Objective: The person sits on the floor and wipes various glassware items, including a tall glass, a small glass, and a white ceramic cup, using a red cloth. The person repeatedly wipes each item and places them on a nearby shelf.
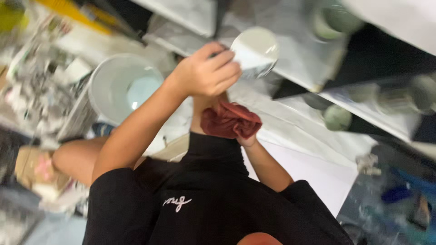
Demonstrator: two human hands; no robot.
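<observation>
The view is blurred by motion. My left hand is raised in front of me and grips a small white cup-like vessel by its side, its round pale end facing the camera. Just below it, my right hand is mostly hidden under a crumpled dark red cloth that it holds. The cloth sits close beneath my left wrist, apart from the vessel. My black shirt fills the bottom of the view.
A white bucket with pale liquid inside stands to the left, beside my bare knee. Pale shelves with greenish round pots run along the upper right. Cluttered packages lie at the far left.
</observation>
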